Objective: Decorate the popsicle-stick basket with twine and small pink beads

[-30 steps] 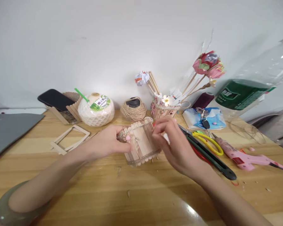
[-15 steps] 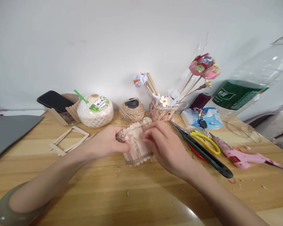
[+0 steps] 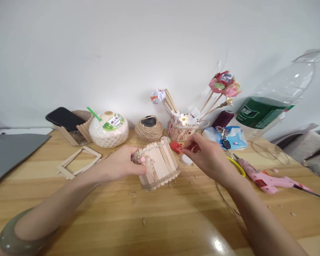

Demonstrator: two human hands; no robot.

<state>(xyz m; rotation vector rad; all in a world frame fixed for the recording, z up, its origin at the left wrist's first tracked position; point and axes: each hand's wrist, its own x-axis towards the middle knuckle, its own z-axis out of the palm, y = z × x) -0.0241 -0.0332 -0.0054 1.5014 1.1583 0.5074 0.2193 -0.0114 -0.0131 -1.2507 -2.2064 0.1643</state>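
My left hand (image 3: 121, 161) is closed on the left side of a small craft-stick box (image 3: 160, 161). The box is tilted on the table, trimmed with twine at its edges and bearing a pink-centred flower (image 3: 142, 160) by my thumb. My right hand (image 3: 206, 154) is off the box, to its right. Its thumb and fingertips are pinched together, and what they hold, if anything, is too small to make out. Just beyond those fingertips lies a red item (image 3: 176, 146). A white round lid or disc (image 3: 187, 159) sits below them.
Behind stand a phone (image 3: 65, 119) in a stick holder, a wrapped coconut (image 3: 108, 131), a twine ball (image 3: 149, 128) and a decorated pot (image 3: 182, 131) of paper flowers. At right are yellow-handled scissors (image 3: 237, 166), a pink glue gun (image 3: 269, 180) and a large bottle (image 3: 266, 110). A stick frame (image 3: 80, 161) lies left.
My right hand has left the box's face and moved right, now covering the dark-green-handled tool. The red item and white disc have come into view. My left hand keeps its hold.
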